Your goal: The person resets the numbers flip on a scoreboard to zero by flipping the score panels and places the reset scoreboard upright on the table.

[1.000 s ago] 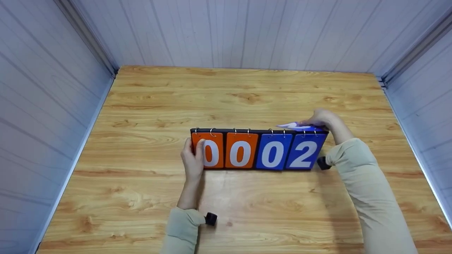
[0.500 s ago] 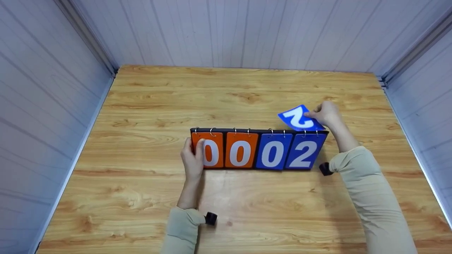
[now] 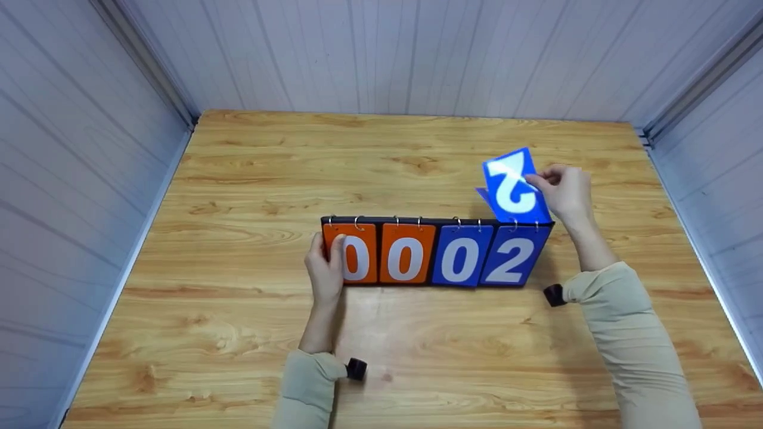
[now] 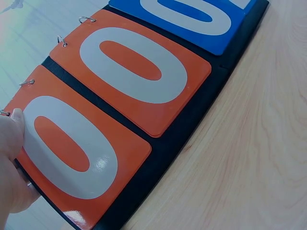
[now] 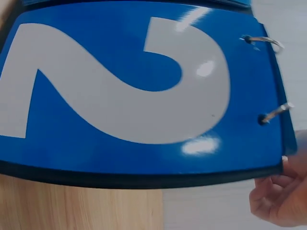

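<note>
Fingers of the right hand pinch the edge of a blue card printed with a white 2 — the card stands raised and tilted above the scoreboard's top right corner, hinged on its rings. From the right wrist view the fingertips curl at the card's right edge, beside the two metal rings.

Left hand grips the left end of the scoreboard, thumb lying over the face of the first orange card, remaining fingers behind the board and out of sight. The left wrist view shows the thumb pressed on that card's upper corner.

Scoreboard lies about mid-desk, slightly nearer the front edge, long side parallel to it. Face reads 0 0 0 2 — two orange cards on the left, two blue on the right, on a black backing. Beige sleeves cover both arms; a small black camera sits at each wrist.
</note>
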